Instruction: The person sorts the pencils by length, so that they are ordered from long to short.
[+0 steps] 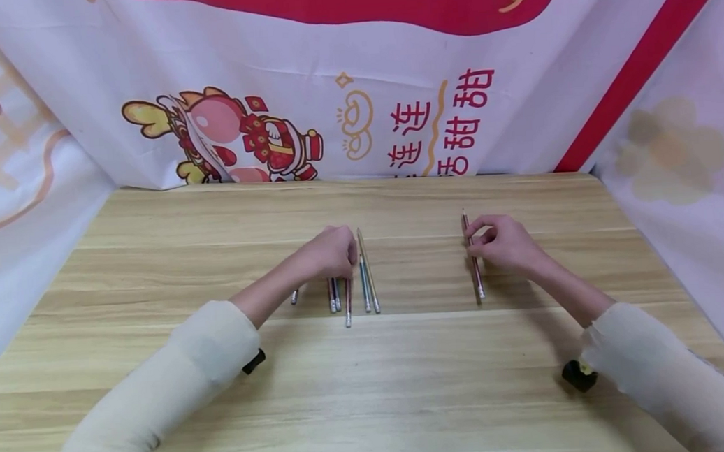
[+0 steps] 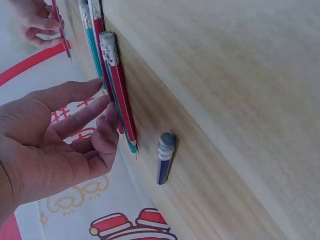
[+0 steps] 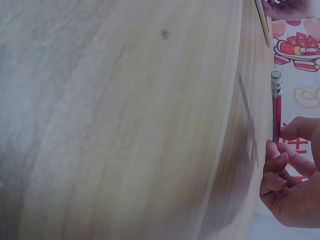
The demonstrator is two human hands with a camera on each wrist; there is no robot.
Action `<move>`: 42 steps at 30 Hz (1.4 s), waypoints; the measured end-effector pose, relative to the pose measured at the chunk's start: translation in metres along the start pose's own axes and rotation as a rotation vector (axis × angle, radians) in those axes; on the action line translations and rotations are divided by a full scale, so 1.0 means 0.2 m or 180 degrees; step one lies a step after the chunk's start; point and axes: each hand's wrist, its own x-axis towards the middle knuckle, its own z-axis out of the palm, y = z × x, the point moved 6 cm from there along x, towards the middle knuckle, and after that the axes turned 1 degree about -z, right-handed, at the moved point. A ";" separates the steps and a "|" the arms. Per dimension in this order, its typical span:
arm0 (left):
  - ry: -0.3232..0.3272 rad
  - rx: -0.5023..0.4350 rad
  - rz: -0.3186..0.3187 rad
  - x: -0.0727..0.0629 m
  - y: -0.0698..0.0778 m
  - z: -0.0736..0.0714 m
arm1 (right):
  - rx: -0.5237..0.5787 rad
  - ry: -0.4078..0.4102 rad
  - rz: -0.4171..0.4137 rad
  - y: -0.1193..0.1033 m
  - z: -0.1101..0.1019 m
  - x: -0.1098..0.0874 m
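Observation:
My left hand (image 1: 336,250) is low over a small group of pencils at the table's middle, its thumb and fingertips pinching a red pencil (image 1: 347,298). To the right of that hand lie a blue-green pencil (image 1: 364,283) and a gold pencil (image 1: 368,269). A dark red pencil (image 1: 332,294) and a dark blue one show below the hand, partly hidden by it. One navy pencil (image 2: 163,169) lies apart on the left, mostly covered by the forearm in the head view. My right hand (image 1: 503,243) pinches another red pencil (image 3: 278,112), eraser end toward me.
The wood-grain table (image 1: 374,400) reaches a white printed cloth (image 1: 299,55) at the back, with cloth at both sides too. A black strap piece (image 1: 579,376) shows by the right cuff, another (image 1: 254,361) by the left.

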 end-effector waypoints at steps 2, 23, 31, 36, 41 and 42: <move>-0.0034 -0.0008 0.0010 -0.01 0.00 0.00 | -0.0002 -0.0010 0.0018 0.00 0.00 0.00; 0.0267 -0.0358 -0.0125 -0.04 -0.03 0.07 | -0.0033 -0.0022 0.0025 0.11 -0.05 -0.03; 0.0367 -0.0343 -0.0271 -0.05 -0.02 0.07 | -0.0092 -0.0071 0.0069 0.11 -0.06 -0.03; 0.0294 -0.0387 -0.0359 -0.06 0.00 0.08 | -0.0119 -0.0068 0.0080 0.11 -0.07 -0.03; 0.0294 -0.0400 -0.0441 -0.06 0.01 0.09 | -0.0094 -0.0077 0.0078 0.11 -0.06 -0.03; 0.0296 -0.0393 -0.0453 -0.06 0.01 0.09 | -0.0086 -0.0077 0.0078 0.12 -0.06 -0.03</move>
